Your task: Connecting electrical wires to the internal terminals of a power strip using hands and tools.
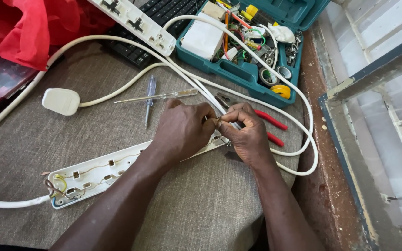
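Nearest, an opened power strip [94, 175] lies on the grey cloth surface [201, 204], its brass rails and coloured wires bare. Just above it the left hand [182, 131] and right hand [246, 135] meet, fingertips pinching the stripped end of a white cable [196, 88] between them. Red-handled pliers [268, 125] lie under the right hand. Beyond sit two screwdrivers [150, 95] and a white plug [60, 101]. Farthest stand a teal toolbox [247, 69] full of parts, a keyboard [164, 11], a second strip [136, 23] and red cloth [29, 28].
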